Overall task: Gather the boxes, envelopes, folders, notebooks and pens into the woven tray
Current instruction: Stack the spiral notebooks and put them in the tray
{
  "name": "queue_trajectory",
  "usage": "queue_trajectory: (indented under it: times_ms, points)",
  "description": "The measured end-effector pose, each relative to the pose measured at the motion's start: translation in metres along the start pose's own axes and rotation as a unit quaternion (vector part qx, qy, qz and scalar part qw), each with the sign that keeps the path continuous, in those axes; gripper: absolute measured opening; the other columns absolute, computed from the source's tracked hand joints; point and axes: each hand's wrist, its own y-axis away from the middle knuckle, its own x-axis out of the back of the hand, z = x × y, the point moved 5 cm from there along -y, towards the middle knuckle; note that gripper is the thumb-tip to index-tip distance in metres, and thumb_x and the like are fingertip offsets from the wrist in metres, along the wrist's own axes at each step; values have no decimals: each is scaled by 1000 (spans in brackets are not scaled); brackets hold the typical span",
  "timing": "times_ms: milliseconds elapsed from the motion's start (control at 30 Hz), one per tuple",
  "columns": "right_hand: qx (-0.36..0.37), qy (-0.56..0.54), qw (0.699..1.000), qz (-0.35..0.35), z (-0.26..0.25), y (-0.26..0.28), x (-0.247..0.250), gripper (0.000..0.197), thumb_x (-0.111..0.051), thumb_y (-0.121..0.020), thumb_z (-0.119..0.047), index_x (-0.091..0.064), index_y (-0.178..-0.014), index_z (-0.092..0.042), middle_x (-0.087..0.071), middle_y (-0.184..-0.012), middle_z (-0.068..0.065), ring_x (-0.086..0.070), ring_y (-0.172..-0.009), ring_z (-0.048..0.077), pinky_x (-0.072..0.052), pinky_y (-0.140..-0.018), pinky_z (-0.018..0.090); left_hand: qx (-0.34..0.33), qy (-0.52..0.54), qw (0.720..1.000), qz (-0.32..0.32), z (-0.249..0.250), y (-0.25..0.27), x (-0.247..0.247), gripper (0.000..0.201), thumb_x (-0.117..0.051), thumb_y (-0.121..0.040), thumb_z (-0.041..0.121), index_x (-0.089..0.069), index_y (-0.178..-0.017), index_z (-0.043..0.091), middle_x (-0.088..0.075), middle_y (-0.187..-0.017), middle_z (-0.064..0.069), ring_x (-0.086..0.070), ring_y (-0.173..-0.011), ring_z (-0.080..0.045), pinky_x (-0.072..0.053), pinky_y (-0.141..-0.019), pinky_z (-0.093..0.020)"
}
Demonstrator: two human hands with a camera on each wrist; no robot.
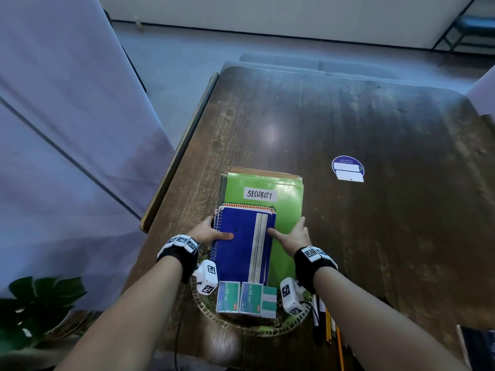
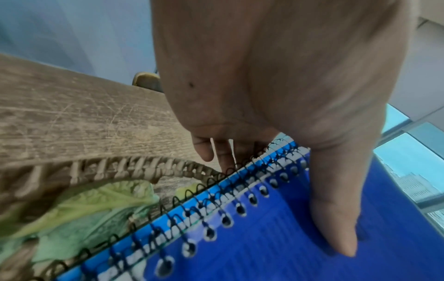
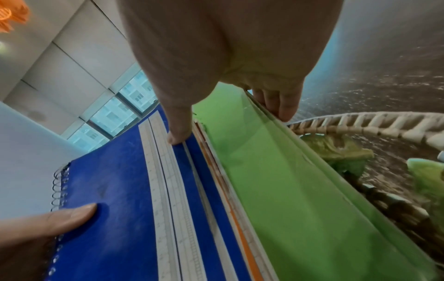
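Observation:
A stack lies tilted over the round woven tray (image 1: 242,324): a blue spiral notebook (image 1: 242,245) on top, an orange-edged notebook under it, then a green folder (image 1: 284,207) labelled SECURITY and a brown envelope (image 1: 263,172). My left hand (image 1: 211,232) grips the stack's left edge, thumb on the blue notebook (image 2: 276,237), fingers underneath. My right hand (image 1: 292,236) grips the right edge, thumb on the blue notebook (image 3: 115,190), fingers under the green folder (image 3: 288,180). Two small green boxes (image 1: 245,297) sit in the tray's near part. Pens and pencils (image 1: 329,325) lie on the table right of the tray.
The dark wooden table (image 1: 361,124) carries a round blue sticker (image 1: 347,168) at mid-right. Green leaf decorations (image 2: 79,201) line the tray (image 2: 115,167). A plant (image 1: 40,298) stands at lower left, off the table. A dark object (image 1: 479,344) sits at the table's near right corner.

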Motion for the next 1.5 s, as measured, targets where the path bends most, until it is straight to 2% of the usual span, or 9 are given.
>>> queue_trajectory:
  times_ms: [67, 300, 433, 567, 733, 900, 1033, 1400, 1500]
  points:
    - [0, -21, 1000, -17, 3, 1, -5, 134, -78, -70, -61, 14, -157, -17, -4, -164, 18, -21, -149, 36, -29, -117, 51, 6, 28, 1000, -8, -2, -6, 1, 120, -102, -32, 33, -43, -135, 17, -70, -119, -10, -73, -98, -30, -56, -91, -55]
    - [16, -50, 998, 32, -1, 11, -4, 138, -85, -68, -50, 15, -157, -17, -10, -161, 19, -16, -149, 35, -25, -118, 48, -17, 67, 998, -4, 4, 5, -4, 88, -91, -62, 7, -40, -132, 16, -67, -119, -14, -70, -101, -36, -55, -88, -59]
    - [66, -71, 991, 88, -9, 22, 6, 138, -88, -67, -46, 12, -157, -19, -18, -157, 17, -22, -145, 33, -27, -117, 45, -76, 87, 993, 8, 8, 13, -8, 80, -84, -70, -2, -39, -135, 13, -62, -128, -13, -65, -110, -27, -55, -92, -48]
    - [130, -83, 981, 118, -19, 32, 22, 136, -87, -69, -40, 14, -157, -18, -14, -158, 18, -18, -147, 33, -20, -119, 43, -131, 69, 989, 27, 11, 17, -7, 80, -86, -70, 0, -40, -134, 10, -62, -130, -11, -63, -114, -22, -55, -94, -44]
    - [159, -59, 981, 97, -19, 39, 21, 141, -87, -68, -45, 21, -155, -21, -11, -160, 18, -13, -148, 31, -17, -120, 44, -129, 49, 990, 8, 5, 24, -7, 119, -98, -46, 31, -30, -143, 19, -62, -129, -3, -66, -111, -21, -54, -94, -51]
    - [164, -41, 981, 90, -18, 43, 23, 140, -86, -70, -46, 24, -154, -22, -12, -159, 16, -19, -146, 31, -24, -118, 45, -127, 28, 992, 0, 7, 30, -11, 88, -85, -74, 10, -29, -142, 20, -64, -117, 1, -70, -97, -15, -59, -68, -28]
    - [163, -54, 981, 90, -16, 46, 21, 138, -85, -71, -46, 23, -154, -24, -10, -160, 15, -15, -148, 30, -22, -118, 45, -126, 64, 990, 17, 0, 30, -8, 86, -86, -73, 10, -34, -141, 21, -65, -124, -4, -72, -100, -20, -61, -75, -39]
    - [90, -52, 995, -4, 6, 23, 6, 132, -81, -74, -47, 21, -154, -26, 7, -166, 6, -12, -151, 31, -23, -120, 53, -117, 53, 991, 45, -9, 30, -20, 58, -60, -96, 6, -36, -147, 19, -59, -134, -10, -62, -110, -23, -55, -87, -39]
    - [124, 81, 986, 82, 3, 31, 3, 118, -69, -81, -57, 11, -157, -18, 9, -165, 9, -2, -152, 29, -10, -122, 45, -129, 34, 989, 62, -10, 29, -22, 58, -59, -97, 9, -34, -149, 19, -58, -135, -5, -59, -113, -21, -52, -88, -34]
